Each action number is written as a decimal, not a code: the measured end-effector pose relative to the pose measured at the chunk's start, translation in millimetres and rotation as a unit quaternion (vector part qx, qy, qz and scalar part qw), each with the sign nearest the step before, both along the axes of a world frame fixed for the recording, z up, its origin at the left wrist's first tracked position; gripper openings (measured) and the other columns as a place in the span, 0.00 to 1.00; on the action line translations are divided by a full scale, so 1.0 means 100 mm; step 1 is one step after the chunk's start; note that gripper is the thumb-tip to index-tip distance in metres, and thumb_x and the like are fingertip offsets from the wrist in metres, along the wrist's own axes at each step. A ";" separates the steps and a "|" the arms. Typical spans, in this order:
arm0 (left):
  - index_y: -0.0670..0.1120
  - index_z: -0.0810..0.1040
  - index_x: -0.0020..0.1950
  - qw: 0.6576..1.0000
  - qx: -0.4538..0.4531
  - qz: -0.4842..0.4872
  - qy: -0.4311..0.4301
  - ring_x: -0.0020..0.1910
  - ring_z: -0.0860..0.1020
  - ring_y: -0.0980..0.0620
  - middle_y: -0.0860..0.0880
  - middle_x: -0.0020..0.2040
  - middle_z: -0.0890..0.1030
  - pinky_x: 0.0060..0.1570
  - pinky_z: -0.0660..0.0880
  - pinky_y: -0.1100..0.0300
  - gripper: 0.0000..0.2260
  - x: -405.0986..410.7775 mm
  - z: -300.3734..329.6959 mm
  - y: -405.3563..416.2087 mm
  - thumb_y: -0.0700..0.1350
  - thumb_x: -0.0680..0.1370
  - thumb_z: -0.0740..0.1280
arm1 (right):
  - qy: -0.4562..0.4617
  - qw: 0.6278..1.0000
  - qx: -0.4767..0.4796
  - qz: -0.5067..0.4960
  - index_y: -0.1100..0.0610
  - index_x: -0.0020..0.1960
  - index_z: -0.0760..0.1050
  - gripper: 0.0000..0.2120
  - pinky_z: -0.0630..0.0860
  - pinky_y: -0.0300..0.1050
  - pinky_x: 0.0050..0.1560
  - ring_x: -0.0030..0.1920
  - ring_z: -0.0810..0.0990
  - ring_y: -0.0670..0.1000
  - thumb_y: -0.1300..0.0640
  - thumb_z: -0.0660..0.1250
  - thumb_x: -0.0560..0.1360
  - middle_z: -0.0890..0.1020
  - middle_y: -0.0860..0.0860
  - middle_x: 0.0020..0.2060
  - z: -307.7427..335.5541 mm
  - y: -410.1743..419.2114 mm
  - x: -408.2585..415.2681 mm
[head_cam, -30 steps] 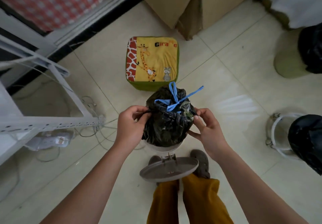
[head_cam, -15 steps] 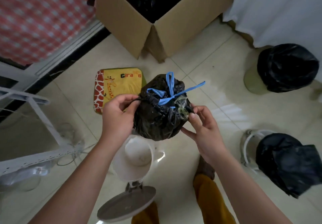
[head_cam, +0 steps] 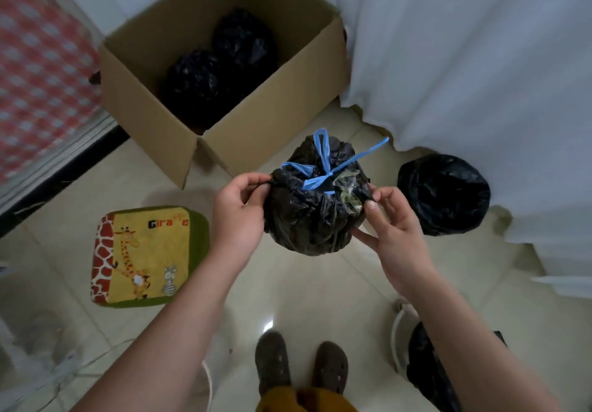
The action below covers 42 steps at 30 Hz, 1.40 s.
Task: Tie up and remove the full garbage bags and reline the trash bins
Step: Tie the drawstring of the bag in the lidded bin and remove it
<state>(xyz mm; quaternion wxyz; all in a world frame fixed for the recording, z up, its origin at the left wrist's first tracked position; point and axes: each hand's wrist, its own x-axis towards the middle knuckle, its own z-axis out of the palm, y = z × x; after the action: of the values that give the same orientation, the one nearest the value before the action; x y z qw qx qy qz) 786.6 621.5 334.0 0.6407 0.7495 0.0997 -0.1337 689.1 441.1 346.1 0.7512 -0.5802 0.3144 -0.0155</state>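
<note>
Cushion [head_cam: 150, 254] lettering: "Gira…e", middle creased

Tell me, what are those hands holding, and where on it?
Both hands, left and right, hold a tied black garbage bag, each pinching its gathered top edge on opposite sides.

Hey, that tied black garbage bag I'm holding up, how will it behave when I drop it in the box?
The tied garbage bag probably stays soft and floppy: its film is crumpled and bulges round. It seems light, since the left hand and right hand lift it by pinched edges. The blue drawstring is knotted, so spilling looks unlikely.
</note>
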 end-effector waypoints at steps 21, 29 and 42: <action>0.56 0.83 0.41 0.994 0.005 0.049 -0.094 0.37 0.81 0.60 0.55 0.38 0.85 0.36 0.76 0.68 0.12 3.89 0.64 0.09 0.40 0.78 0.68 | -0.093 0.994 0.020 0.055 0.47 0.39 0.71 0.15 0.75 0.58 0.50 0.44 0.73 0.49 0.61 0.61 0.81 0.73 0.48 0.44 0.56 -0.04 4.08; 0.55 0.83 0.41 0.992 0.042 0.123 0.008 0.37 0.80 0.61 0.56 0.37 0.84 0.37 0.75 0.67 0.12 4.68 -0.30 0.00 0.38 0.78 0.68 | -0.021 0.991 0.013 0.129 0.50 0.41 0.70 0.11 0.78 0.59 0.53 0.49 0.78 0.41 0.61 0.61 0.81 0.75 0.45 0.64 -0.34 -0.22 5.22; 0.50 0.79 0.44 0.949 0.072 0.235 0.196 0.49 0.79 0.49 0.48 0.45 0.80 0.54 0.78 0.53 0.10 4.96 -2.05 -0.36 0.36 0.80 0.64 | 0.189 0.954 -0.044 0.228 0.47 0.38 0.70 0.13 0.69 0.75 0.54 0.41 0.71 0.62 0.58 0.62 0.81 0.72 0.61 0.42 -2.07 -0.46 5.96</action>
<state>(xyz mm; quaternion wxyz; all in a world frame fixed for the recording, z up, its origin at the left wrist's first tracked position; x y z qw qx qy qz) 1282.4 585.7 128.5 0.5662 0.7079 0.4060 -0.1159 1285.6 394.9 138.9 0.6354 -0.6613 0.3086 0.2523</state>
